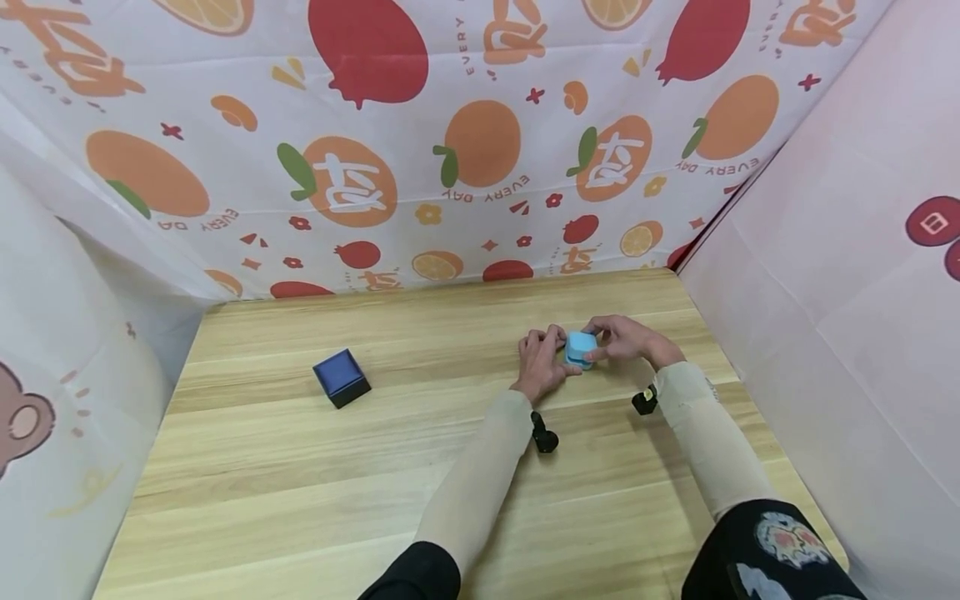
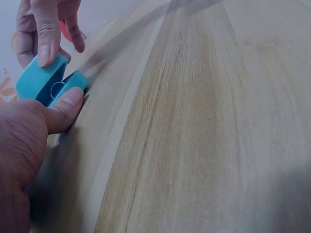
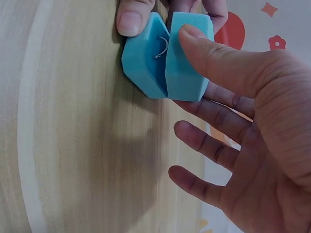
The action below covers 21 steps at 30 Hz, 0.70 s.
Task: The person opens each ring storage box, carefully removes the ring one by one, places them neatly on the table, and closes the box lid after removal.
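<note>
A small light-blue ring box (image 1: 579, 347) sits on the wooden table, its lid partly raised. In the right wrist view a thin silver-coloured ring (image 3: 165, 47) shows in the gap between lid and base. My left hand (image 1: 540, 367) holds the base from the left, its thumb on the front edge. From the right, my right hand (image 1: 628, 340) pinches the lid between thumb and index finger, with the other fingers spread away from it. In the left wrist view the box's raised lid (image 2: 39, 80) tilts over the base.
A dark blue box (image 1: 341, 375) with black sides stands on the left part of the table (image 1: 262, 483). Behind the table hangs a fruit-printed curtain (image 1: 405, 158), and pale sheets (image 1: 840, 275) line both sides. Small black devices (image 1: 545, 437) are strapped at both wrists.
</note>
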Each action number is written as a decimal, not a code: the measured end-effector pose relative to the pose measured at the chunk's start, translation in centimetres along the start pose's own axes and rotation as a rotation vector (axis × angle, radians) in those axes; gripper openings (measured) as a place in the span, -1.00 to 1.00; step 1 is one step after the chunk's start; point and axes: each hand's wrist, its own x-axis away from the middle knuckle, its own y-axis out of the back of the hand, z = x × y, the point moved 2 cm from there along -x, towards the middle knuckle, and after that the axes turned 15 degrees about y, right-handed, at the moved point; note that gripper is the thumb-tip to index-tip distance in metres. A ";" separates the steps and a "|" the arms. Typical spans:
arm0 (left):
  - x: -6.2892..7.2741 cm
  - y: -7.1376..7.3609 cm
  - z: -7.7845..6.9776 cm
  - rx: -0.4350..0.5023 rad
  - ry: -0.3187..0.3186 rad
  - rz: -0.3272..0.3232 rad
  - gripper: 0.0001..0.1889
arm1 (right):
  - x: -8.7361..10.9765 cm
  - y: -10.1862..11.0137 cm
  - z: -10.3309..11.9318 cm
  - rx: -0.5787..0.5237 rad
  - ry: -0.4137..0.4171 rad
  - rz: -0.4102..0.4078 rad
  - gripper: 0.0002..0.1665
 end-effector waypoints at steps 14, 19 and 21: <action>0.0 0.1 0.2 0.020 -0.015 0.001 -0.36 | -0.2 0.3 0.3 -0.016 -0.020 0.030 -0.57; -0.2 0.0 0.2 0.024 -0.019 -0.009 -0.37 | -0.3 0.4 0.1 -0.032 -0.020 0.041 -0.57; -0.2 0.0 0.2 0.023 -0.019 -0.012 -0.38 | -0.3 0.4 0.1 -0.042 -0.023 0.049 -0.57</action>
